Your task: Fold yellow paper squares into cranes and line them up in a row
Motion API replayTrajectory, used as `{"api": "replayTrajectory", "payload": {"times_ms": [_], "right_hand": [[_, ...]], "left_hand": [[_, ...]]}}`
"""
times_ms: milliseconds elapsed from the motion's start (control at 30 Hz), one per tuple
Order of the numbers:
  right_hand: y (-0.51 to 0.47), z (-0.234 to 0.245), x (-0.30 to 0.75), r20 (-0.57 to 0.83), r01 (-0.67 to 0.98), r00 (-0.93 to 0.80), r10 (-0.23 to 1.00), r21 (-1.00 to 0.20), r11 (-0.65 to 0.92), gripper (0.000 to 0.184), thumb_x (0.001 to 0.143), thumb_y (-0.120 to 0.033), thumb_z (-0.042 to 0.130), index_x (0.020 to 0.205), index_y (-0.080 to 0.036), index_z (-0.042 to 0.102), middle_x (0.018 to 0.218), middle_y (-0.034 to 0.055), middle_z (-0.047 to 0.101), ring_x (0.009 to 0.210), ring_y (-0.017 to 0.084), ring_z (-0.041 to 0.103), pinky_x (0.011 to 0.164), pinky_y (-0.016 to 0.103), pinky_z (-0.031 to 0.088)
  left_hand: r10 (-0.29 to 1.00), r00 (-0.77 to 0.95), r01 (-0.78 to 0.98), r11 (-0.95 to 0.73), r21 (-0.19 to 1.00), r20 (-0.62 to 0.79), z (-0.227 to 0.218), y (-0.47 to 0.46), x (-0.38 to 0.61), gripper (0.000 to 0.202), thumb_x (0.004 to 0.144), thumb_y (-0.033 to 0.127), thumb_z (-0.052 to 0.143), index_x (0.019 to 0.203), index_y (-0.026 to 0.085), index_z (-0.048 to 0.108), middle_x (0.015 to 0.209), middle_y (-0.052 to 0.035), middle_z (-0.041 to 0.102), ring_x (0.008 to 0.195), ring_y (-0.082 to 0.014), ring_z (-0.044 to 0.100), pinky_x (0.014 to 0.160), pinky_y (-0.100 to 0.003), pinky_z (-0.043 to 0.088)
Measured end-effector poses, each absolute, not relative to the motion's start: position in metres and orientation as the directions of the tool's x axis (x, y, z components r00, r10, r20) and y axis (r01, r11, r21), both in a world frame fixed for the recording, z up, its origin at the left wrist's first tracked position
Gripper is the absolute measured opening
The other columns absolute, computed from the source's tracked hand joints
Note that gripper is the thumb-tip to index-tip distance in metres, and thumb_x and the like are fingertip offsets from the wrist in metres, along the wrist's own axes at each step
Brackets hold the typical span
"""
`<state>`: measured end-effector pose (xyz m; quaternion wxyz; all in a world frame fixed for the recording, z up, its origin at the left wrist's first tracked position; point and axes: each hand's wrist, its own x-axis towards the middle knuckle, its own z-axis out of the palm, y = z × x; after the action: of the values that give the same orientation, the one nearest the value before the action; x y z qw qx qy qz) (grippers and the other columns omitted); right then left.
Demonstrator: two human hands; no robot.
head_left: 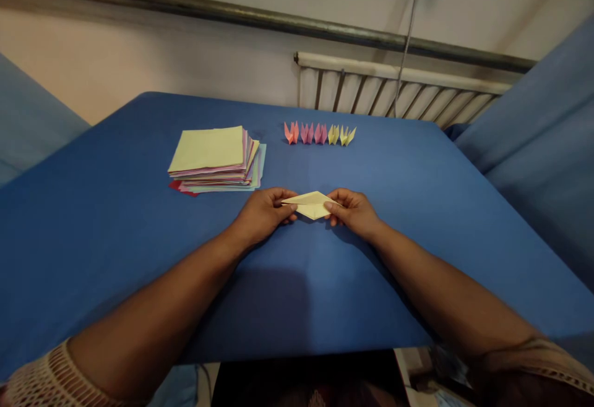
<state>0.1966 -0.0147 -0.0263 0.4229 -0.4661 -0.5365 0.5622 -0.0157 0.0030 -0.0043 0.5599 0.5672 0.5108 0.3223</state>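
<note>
A pale yellow sheet of paper folded into a long diamond lies sideways between my two hands, over the blue table. My left hand pinches its left point between thumb and fingers. At the other end, my right hand grips the right point, thumb on top. A crease runs lengthwise along the left half of the diamond. Beyond my hands stands a row of several small folded paper figures with upright points: an orange one, pink ones and yellow ones.
A thick stack of coloured paper, yellow on top, sits at the left behind my left hand. The blue cloth-covered table reaches back to a wall with a radiator and a pipe. Blue curtains hang at both sides.
</note>
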Motion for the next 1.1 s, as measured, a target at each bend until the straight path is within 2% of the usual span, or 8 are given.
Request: {"api": "replayTrajectory", "payload": {"times_ms": [300,500,600,667,733,867,967,1100], "right_hand": [[-0.010,-0.029,0.201,-0.101,0.086,-0.074,0.992,-0.992,-0.094,0.025,0.072,-0.041,0.071,0.079,-0.019,0.060,0.060,-0.0032,0.063,0.043,0.008,0.052,0.041,0.020,0.036],[-0.008,-0.030,0.203,-0.160,0.125,-0.093,0.983,-0.981,-0.148,0.009,0.080,-0.028,0.059,0.084,-0.019,0.061,0.060,-0.0037,0.063,0.043,0.007,0.052,0.043,0.020,0.037],[-0.010,-0.029,0.204,-0.173,0.169,-0.094,0.980,-0.973,-0.156,0.007,0.083,-0.021,0.053,0.083,-0.019,0.060,0.058,-0.0041,0.062,0.042,0.007,0.050,0.044,0.020,0.038],[-0.011,-0.031,0.205,-0.163,0.206,-0.107,0.981,-0.969,-0.139,0.007,0.083,-0.019,0.053,0.081,-0.019,0.060,0.059,-0.0037,0.062,0.043,0.007,0.050,0.046,0.021,0.039],[-0.012,-0.033,0.205,-0.148,0.241,-0.135,0.980,-0.964,-0.113,0.007,0.083,-0.019,0.053,0.081,-0.019,0.060,0.061,-0.0035,0.063,0.045,0.008,0.051,0.047,0.021,0.040],[-0.016,-0.036,0.207,-0.130,0.361,-0.194,0.972,-0.931,-0.052,0.010,0.086,-0.019,0.051,0.087,-0.021,0.060,0.065,-0.0033,0.063,0.048,0.009,0.053,0.051,0.023,0.041],[-0.019,-0.029,0.212,-0.087,0.612,-0.196,0.977,-0.789,0.052,0.011,0.087,-0.020,0.054,0.094,-0.023,0.062,0.067,-0.0015,0.065,0.054,0.013,0.056,0.055,0.026,0.039],[-0.023,-0.012,0.221,0.003,0.910,-0.098,0.995,-0.405,0.091,0.012,0.083,-0.027,0.066,0.094,-0.022,0.064,0.069,0.0044,0.065,0.065,0.020,0.058,0.060,0.031,0.037]], "left_hand": [[0.929,0.233,0.228,0.236,0.945,-0.288,0.002,0.004,-0.017,0.032,0.084,0.012,0.060,0.115,0.012,0.061,0.063,-0.0034,0.071,0.054,-0.0116,0.064,0.058,-0.023,0.051],[0.912,0.262,0.307,0.232,0.923,-0.316,-0.002,0.008,-0.022,0.039,0.086,0.018,0.054,0.124,0.010,0.056,0.068,-0.0064,0.071,0.062,-0.0172,0.067,0.061,-0.028,0.053],[0.959,0.258,0.510,-0.034,0.860,-0.115,-0.002,0.008,-0.026,0.041,0.084,0.023,0.057,0.123,0.013,0.059,0.093,-0.0106,0.073,0.082,-0.0214,0.069,0.075,-0.034,0.054],[0.946,0.294,0.639,-0.299,0.709,0.134,0.001,0.004,-0.027,0.038,0.083,0.024,0.058,0.120,0.018,0.062,0.113,-0.0099,0.069,0.101,-0.0237,0.065,0.090,-0.039,0.050],[0.858,0.423,0.653,-0.511,0.558,0.292,0.006,-0.002,-0.025,0.035,0.084,0.021,0.055,0.118,0.020,0.064,0.119,-0.0077,0.066,0.111,-0.0240,0.060,0.099,-0.041,0.045],[0.644,0.728,0.504,-0.734,0.454,0.234,0.007,-0.012,-0.017,0.030,0.088,0.020,0.054,0.116,0.018,0.063,0.115,-0.0074,0.067,0.108,-0.0222,0.058,0.097,-0.038,0.045],[0.590,0.797,0.497,-0.762,0.415,0.128,0.001,-0.011,-0.013,0.027,0.091,0.025,0.055,0.114,0.016,0.065,0.110,-0.0090,0.068,0.102,-0.0230,0.059,0.094,-0.039,0.045],[0.608,0.788,0.524,-0.745,0.412,0.098,-0.008,-0.007,-0.011,0.026,0.092,0.028,0.056,0.113,0.016,0.065,0.110,-0.0088,0.067,0.103,-0.0231,0.058,0.094,-0.038,0.044]]}}
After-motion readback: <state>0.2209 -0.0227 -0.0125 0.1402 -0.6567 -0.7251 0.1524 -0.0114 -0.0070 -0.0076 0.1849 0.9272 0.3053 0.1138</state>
